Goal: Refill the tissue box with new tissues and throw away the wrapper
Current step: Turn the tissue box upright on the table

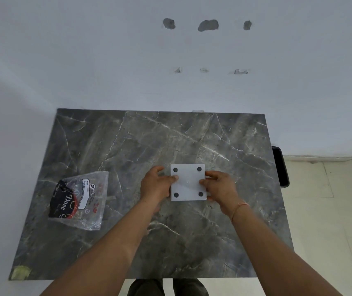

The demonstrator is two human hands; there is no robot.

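A white square tissue box (pixel 187 182) lies upside down near the middle of the grey marble table (pixel 128 146), its base up with black round feet at the corners. My left hand (pixel 157 185) grips its left side and my right hand (pixel 218 185) grips its right side, thumbs on the base. An emptied clear plastic wrapper (pixel 79 199) with black and red print lies flat on the table's left part, well apart from both hands. No loose tissues show.
The table stands against a white wall. A black bin (pixel 280 166) sits on the floor just past the table's right edge. A patch of yellowish tape (pixel 20 272) marks the near left corner. My feet show below the front edge.
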